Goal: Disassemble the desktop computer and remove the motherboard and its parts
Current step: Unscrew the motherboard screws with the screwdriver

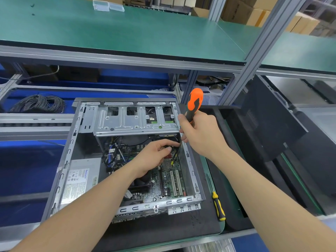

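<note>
Grey steel computer case [72, 140] lies open, green motherboard [169, 179] exposed; right hand [203, 133] grips orange screwdriver [195, 100], left hand [152, 157] pinches cables [168, 147].

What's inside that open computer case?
A green motherboard, a grey power supply, bundled cables and a metal drive cage. The left hand and the cage cover what lies beneath them.

Bare sheet metal all over the computer case [67, 160], dull grey, smooth. Right hand [201, 135] grips the screwdriver [195, 100]: glossy orange plastic handle, matt black inlay. Left hand [154, 158] pinches a black cable [174, 157], matt plastic sheath. Under that hand, motherboard [168, 182], lacquered green, shiny. Left of it, a paper label on the power supply [80, 179].
</note>
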